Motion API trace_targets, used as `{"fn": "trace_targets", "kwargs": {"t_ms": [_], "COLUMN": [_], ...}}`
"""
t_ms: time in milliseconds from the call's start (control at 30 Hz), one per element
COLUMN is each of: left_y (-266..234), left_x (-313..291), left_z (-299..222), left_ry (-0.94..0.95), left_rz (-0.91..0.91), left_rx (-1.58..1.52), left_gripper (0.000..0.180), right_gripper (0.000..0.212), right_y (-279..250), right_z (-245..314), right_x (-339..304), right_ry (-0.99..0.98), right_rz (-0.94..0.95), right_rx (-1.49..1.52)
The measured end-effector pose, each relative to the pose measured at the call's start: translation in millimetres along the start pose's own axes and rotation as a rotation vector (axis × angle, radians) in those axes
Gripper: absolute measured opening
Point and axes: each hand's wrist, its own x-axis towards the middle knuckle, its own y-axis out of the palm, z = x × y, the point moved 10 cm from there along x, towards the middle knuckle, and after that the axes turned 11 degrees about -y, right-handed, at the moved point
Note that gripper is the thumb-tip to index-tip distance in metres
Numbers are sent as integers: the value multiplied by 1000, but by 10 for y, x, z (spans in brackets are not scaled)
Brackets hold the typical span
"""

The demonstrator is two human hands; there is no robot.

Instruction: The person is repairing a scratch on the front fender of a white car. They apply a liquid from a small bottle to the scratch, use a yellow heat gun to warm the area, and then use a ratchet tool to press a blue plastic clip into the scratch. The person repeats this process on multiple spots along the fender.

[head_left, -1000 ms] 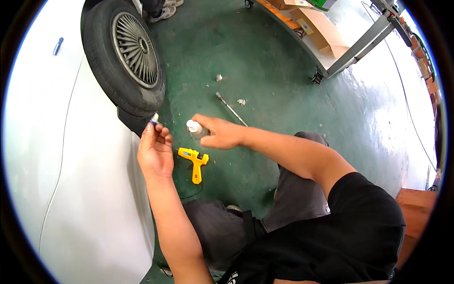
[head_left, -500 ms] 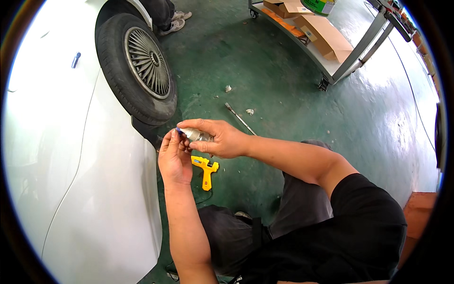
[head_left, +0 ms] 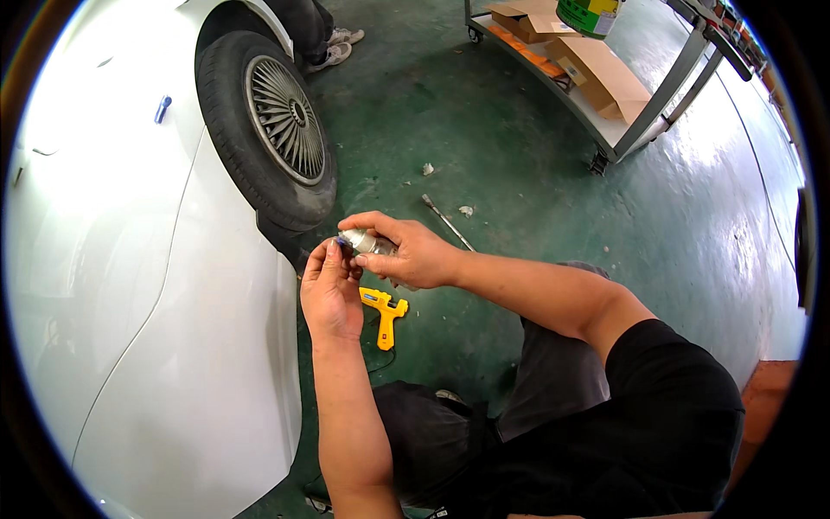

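My right hand (head_left: 421,253) is closed around a small clear spray bottle (head_left: 380,246) with a pale top, its nozzle end pointing left. Just below that nozzle, my left hand (head_left: 333,304) pinches a small blue piece (head_left: 344,243) between thumb and fingers. Most of the blue piece is hidden by the fingertips, and I cannot tell whether the bottle touches it. Under my hands, a yellow glue gun (head_left: 386,314) lies on the floor. A small dark-blue tab (head_left: 162,109) stands on the white car body panel (head_left: 216,346) to the left.
Ahead is the car's wheel (head_left: 290,121), with another person's shoes (head_left: 333,57) beyond it. A metal rod (head_left: 448,222) and small white scraps lie on the green floor. At the far right stands a wheeled trolley (head_left: 635,130) with cardboard boxes (head_left: 605,78) and a green tub (head_left: 590,16).
The whole view has shifted slightly, so the car and floor things sit further right. The bottle's pale tip now shows above the blue piece. Both hands keep their holds.
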Motion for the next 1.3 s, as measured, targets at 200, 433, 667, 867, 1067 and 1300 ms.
{"fn": "trace_targets", "kwargs": {"t_ms": [200,433,667,867,1067,1300], "left_y": [-117,-34,-112,-63,65,186], "left_x": [-73,-151,-247,-216,-203,-206], "left_z": [-57,-110,-147,-166,-8,103], "left_ry": [8,9,36,67,9,-81], "left_rz": [-34,-26,-34,-56,-32,-14], "left_rx": [-16,6,30,146,282,380], "left_gripper": [18,17,16,14,17,31], "right_gripper": [50,40,40,47,49,44], "right_y": [-127,-252,-122,-12,132,76], "right_z": [-304,-2818,-2840,-540,-108,-90], "right_x": [-31,-1042,-1388,77,15,-65], "right_ry": [-56,414,609,269,162,407], "right_rz": [-69,410,499,54,295,359], "right_rx": [-181,-756,-806,31,-103,-38]}}
